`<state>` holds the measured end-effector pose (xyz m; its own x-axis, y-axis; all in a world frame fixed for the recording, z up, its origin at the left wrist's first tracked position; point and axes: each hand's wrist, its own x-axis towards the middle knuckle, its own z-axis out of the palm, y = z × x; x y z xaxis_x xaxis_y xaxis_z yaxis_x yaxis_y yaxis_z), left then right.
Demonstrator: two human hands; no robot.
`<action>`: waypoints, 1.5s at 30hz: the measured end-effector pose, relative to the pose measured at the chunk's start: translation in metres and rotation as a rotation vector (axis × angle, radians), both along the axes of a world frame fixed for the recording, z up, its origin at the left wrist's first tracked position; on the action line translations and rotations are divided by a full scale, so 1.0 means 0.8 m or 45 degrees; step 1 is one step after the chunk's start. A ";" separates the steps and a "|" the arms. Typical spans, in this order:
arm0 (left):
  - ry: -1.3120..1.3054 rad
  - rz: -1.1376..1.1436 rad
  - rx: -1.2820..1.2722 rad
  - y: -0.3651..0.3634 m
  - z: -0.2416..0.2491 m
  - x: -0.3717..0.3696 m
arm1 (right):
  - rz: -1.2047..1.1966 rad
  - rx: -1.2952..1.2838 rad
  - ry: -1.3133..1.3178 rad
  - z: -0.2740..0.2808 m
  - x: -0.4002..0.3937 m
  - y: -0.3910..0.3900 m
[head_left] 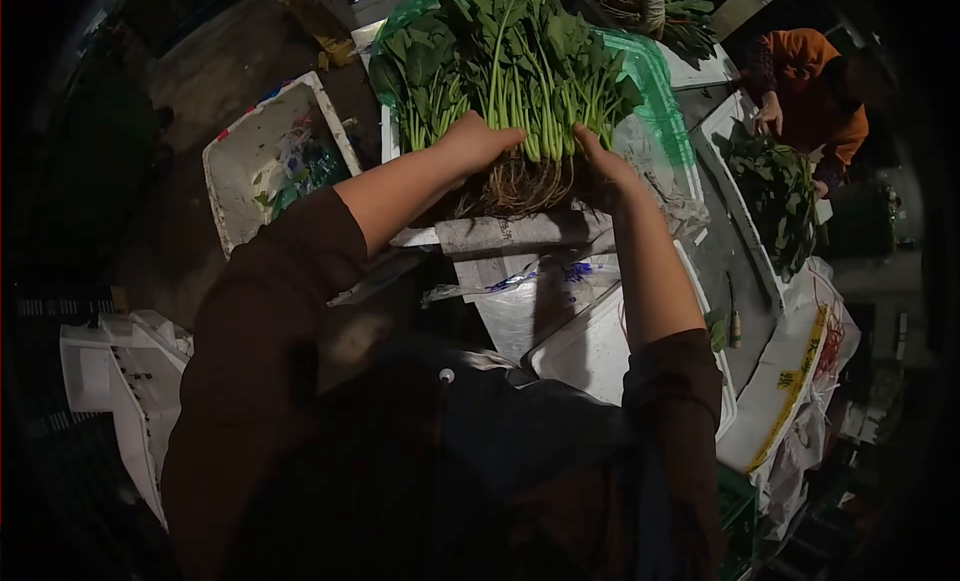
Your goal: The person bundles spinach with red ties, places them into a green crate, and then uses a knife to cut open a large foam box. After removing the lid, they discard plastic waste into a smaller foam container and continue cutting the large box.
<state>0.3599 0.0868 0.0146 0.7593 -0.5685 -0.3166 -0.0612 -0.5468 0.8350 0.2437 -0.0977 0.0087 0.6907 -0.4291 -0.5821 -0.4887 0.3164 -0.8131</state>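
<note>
A wide bunch of leafy greens (535, 81), which looks like spinach with its roots on, is gripped between my two hands. My left hand (478, 141) presses on the stems' left side, thumb pointing inward. On the right side my right hand (606, 163) closes on the lower stems, thumb up. The brown stringy roots (522, 186) hang toward me between the hands. The bunch is over a white foam box (388, 131) lined with green plastic (655, 76), with more greens at the left. Fingers under the bunch are hidden.
At right, a person in orange (800, 91) handles greens in another white box (735, 176). A dirty white bin (235, 176) with scraps stands left. A cloth (480, 236) hangs over the box's near edge. White foam pieces (130, 381) lie lower left.
</note>
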 end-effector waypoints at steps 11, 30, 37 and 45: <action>0.746 0.193 -0.389 -0.019 0.028 -0.004 | 0.145 0.276 -0.118 0.027 0.005 0.032; 0.563 0.153 -0.496 -0.059 0.068 0.015 | 0.066 0.592 -0.473 0.065 0.022 0.013; 0.864 0.466 -0.797 -0.052 0.020 0.002 | 0.003 0.561 -0.405 0.017 0.013 0.010; 1.132 0.328 -0.823 -0.050 0.034 0.007 | -0.002 0.635 -0.376 0.047 0.027 0.015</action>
<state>0.3659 0.0471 0.0414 0.5296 -0.6804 -0.5066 0.7482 0.0933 0.6569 0.2652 -0.0854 0.0465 0.8543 -0.1533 -0.4967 -0.2631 0.6966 -0.6674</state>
